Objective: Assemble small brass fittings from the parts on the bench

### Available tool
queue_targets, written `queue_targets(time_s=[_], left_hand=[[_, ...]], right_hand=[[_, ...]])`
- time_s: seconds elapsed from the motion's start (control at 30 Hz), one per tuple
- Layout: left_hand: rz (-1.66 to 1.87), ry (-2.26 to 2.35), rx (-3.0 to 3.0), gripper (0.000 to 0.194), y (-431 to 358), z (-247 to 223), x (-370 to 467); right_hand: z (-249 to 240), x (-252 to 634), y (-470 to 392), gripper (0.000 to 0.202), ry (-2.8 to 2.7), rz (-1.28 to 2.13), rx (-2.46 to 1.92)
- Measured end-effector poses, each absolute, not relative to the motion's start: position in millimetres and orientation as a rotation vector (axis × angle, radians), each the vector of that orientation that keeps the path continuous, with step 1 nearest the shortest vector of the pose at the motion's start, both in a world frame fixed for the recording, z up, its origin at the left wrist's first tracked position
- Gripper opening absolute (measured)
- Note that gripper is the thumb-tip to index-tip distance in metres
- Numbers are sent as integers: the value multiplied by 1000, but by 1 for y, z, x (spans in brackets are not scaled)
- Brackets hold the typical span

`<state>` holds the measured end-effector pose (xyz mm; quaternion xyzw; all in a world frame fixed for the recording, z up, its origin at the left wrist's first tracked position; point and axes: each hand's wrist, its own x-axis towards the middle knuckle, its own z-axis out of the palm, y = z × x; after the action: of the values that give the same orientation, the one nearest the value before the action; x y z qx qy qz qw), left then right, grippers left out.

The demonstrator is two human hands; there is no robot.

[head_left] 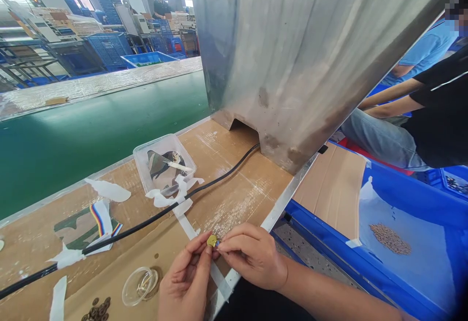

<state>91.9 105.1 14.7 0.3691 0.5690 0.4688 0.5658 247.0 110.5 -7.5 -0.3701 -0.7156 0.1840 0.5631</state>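
Observation:
Near the bottom centre, my left hand (188, 277) pinches a small round yellow-green piece (211, 240) between thumb and fingertips. My right hand (252, 255) meets it from the right, its thumb and fingers closed at the piece's edge on a tiny blue bit (217, 244). Both hands are over the front edge of the cardboard-covered table (234, 194). Left of my left hand are a round clear dish (137, 287) with small thin pieces and a pile of dark round pieces (98, 310).
A black cable (219, 179) crosses the table, taped down. Behind it stands a clear tub (164, 162) holding camouflage cloth. A metal panel (292, 67) rises at the back. Right are a blue bin (420, 253) with small brown pieces and a seated person (435, 111).

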Motion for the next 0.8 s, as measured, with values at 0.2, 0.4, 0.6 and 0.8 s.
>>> queue_targets(time_s=[0.2, 0.4, 0.6, 0.8], left_hand=[[1052, 1354, 1011, 38, 106, 18, 91], [1087, 1343, 983, 33, 106, 16, 91], [1094, 1351, 972, 33, 106, 15, 91], [1057, 1319, 967, 42, 105, 15, 91]], right_hand=[[-8, 247, 110, 19, -1684, 432, -870], [-8, 247, 111, 20, -1681, 435, -868], [-7, 248, 111, 17, -1685, 434, -868], [-4, 247, 111, 15, -1691, 406, -879]])
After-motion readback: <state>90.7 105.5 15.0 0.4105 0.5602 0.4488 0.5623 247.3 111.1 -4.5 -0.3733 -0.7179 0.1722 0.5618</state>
